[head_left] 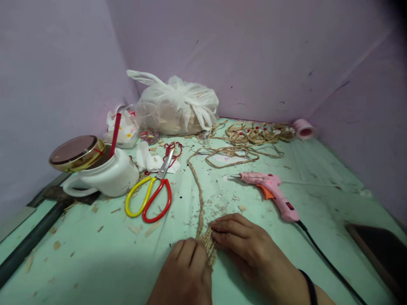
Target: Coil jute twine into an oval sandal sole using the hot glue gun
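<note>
A small woven piece of straw-coloured braid (209, 249) lies between my two hands at the table's near edge. My left hand (187, 269) is closed, its curled fingers gripping the piece's left side. From the right, my right hand (249, 245) presses its bent fingertips on the upper right edge of the same piece; its thumb is hidden. A braided straw cord (200, 199) runs from the piece up the table to a loose tangle of cord (235, 153). To the right lies a pink hot glue gun (265, 182), nozzle pointing left.
Scissors (163, 169) with yellow and red handles lie left. Beyond them stand a white mug (111, 173) and a white plastic bag (187, 106). A hammer (47, 224) is far left, a phone (378, 250) far right. Beaded braids (254, 132) and pink tape (303, 128) sit at the back.
</note>
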The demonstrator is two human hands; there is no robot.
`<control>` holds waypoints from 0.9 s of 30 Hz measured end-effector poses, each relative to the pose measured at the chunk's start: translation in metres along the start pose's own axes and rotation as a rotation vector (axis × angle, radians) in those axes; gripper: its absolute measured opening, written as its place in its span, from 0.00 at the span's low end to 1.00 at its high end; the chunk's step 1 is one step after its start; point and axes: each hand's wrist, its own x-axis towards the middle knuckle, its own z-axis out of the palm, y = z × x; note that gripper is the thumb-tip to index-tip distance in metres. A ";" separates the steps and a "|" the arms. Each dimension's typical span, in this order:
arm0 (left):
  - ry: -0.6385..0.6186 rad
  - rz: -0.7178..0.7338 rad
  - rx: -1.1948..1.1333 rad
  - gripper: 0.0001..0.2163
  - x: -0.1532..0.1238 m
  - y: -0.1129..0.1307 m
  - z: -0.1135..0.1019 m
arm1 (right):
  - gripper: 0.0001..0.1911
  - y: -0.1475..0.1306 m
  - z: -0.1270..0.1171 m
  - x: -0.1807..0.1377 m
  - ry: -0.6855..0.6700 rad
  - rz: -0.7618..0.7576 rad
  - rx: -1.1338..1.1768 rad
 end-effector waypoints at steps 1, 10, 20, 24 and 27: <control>-0.016 -0.011 -0.016 0.11 0.001 0.000 -0.001 | 0.15 -0.001 0.000 0.001 -0.018 0.015 -0.001; 0.147 -0.130 -0.211 0.08 0.011 0.001 -0.026 | 0.15 0.004 -0.015 -0.003 0.061 0.062 0.164; 0.005 -0.191 -0.160 0.10 0.018 0.003 -0.025 | 0.11 0.008 -0.010 0.001 -0.017 0.049 -0.015; 0.034 -0.203 -0.084 0.20 0.021 0.000 -0.035 | 0.13 -0.001 -0.016 -0.002 -0.074 0.145 -0.104; 0.070 -0.225 -0.038 0.21 0.021 -0.001 -0.039 | 0.13 -0.008 -0.018 -0.007 -0.090 0.203 -0.188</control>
